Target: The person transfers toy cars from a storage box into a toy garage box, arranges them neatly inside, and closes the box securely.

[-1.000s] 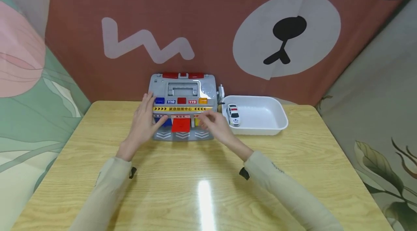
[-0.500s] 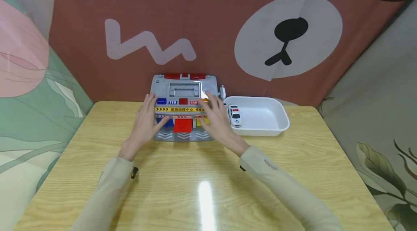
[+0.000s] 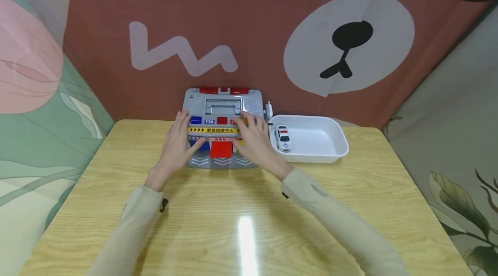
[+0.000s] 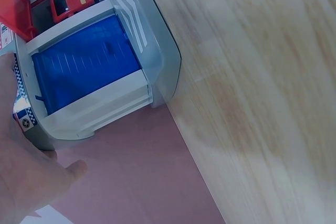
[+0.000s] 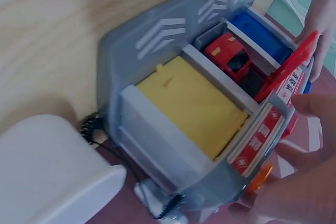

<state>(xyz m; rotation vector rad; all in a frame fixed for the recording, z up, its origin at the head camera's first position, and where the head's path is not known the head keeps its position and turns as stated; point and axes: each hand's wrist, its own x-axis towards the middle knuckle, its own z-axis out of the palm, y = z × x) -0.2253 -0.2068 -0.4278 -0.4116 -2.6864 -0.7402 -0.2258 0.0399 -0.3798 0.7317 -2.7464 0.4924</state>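
- Since the gray toy station (image 3: pixel 194 105) sits at the far side of the table (image 3: pixel 210 232), both arms reach forward across the wood in light sleeves (image 3: pixel 134 219)
- its near lip, the ramp (image 3: pixel 200 162) with white chevrons, looks like stiff plastic, probably a bit slick, so I'd not lift from there
- next come the doors: blue one (image 4: pixel 86 59) on the left and yellow one (image 5: pixel 191 106) on the right are down, while the red flap (image 3: pixel 221 149) in the middle sticks up and out over a red car (image 5: pixel 228 54). Thin hinge, I'd guess, so go easy on it
- left hand (image 3: pixel 175 144) is at the left edge, fingers long and loose, thumb out toward the blue door, nothing grasped
- right hand (image 3: pixel 256 142) lies over the right end, fingers spread by the orange button (image 5: pixel 258 178), also not clutching anything; can't tell if it's pressing
- white tray (image 3: pixel 323 158) with a police-style car (image 3: pixel 283 138) is just right
- farther back, the carry handle (image 3: pixel 223 106) seems the best grip, likely light for its size
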